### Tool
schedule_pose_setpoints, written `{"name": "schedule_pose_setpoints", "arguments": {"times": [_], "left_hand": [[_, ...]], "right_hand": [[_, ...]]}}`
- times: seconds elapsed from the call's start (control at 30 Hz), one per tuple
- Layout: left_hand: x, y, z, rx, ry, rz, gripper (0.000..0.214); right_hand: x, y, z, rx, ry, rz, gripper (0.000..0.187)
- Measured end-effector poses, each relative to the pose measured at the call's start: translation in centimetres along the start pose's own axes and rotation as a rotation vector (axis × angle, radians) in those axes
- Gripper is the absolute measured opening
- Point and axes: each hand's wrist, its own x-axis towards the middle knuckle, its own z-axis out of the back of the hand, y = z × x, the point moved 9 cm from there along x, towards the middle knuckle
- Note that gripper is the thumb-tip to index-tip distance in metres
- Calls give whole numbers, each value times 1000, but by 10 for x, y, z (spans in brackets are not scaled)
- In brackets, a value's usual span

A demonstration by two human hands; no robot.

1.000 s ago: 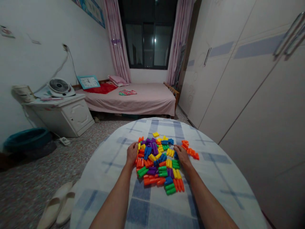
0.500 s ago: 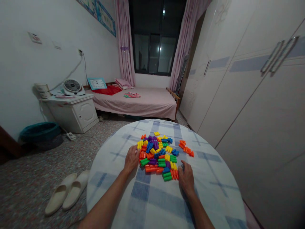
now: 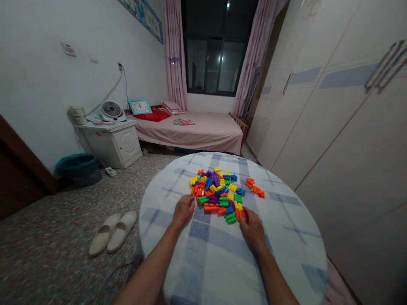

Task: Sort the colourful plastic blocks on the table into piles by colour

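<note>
A heap of small plastic toy blocks (image 3: 219, 189) in orange, yellow, green, blue and purple lies on the round table. My left hand (image 3: 183, 210) rests at the heap's near left edge, fingers loosely bent beside a green block (image 3: 202, 200), with no block visible in them. On the right, my right hand (image 3: 253, 228) has its thumb and forefinger around an orange block (image 3: 240, 214) at the heap's near right corner. A green block (image 3: 230, 218) lies just left of that one. Several orange blocks (image 3: 255, 188) sit apart to the right of the heap.
A blue-and-white checked cloth (image 3: 203, 258) covers the table. Beyond stand a pink bed (image 3: 203, 133) and a white cabinet (image 3: 117, 144) with a fan (image 3: 112, 109). Slippers (image 3: 112, 233) and a bin (image 3: 77, 167) are on the floor left; a wardrobe (image 3: 333, 127) lines the right.
The view has shifted, so the table sits further right and higher. My right hand has come in over the orange block at the corner. My left hand has drawn slightly down along the heap's edge.
</note>
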Motion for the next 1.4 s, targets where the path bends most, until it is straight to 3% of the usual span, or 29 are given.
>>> {"name": "schedule_pose_setpoints", "arguments": {"times": [0.33, 0.53, 0.67, 0.8, 0.93, 1.07, 1.13, 1.23, 1.33, 1.4], "left_hand": [[-1, -11, -3, 91, 37, -60, 25], [-1, -13, -7, 149, 66, -73, 28], [0, -11, -9, 166, 74, -74, 28], [0, -11, -10, 177, 73, -69, 29], [0, -12, -10, 189, 78, -64, 28], [0, -14, -8, 196, 77, -62, 27], [0, -15, -7, 200, 75, -64, 27], [0, -17, -6, 205, 77, -66, 26], [0, -17, -6, 208, 79, -63, 25], [0, -16, -6, 209, 80, -62, 26]], "right_hand": [[-3, -2, 14, -38, -128, -5, 39], [-2, 14, 3, -199, -19, 137, 34], [-4, 7, 8, -221, -92, 97, 31], [-3, -1, 8, -158, -55, 70, 31], [24, -8, 20, -56, -49, 44, 30], [65, -14, 56, -59, -274, -42, 45], [75, -6, 64, -81, -339, -56, 48], [70, 28, 39, -6, -191, 80, 38], [35, 71, -3, 88, 20, 251, 31], [9, 92, -22, 59, 60, 323, 30]]}}
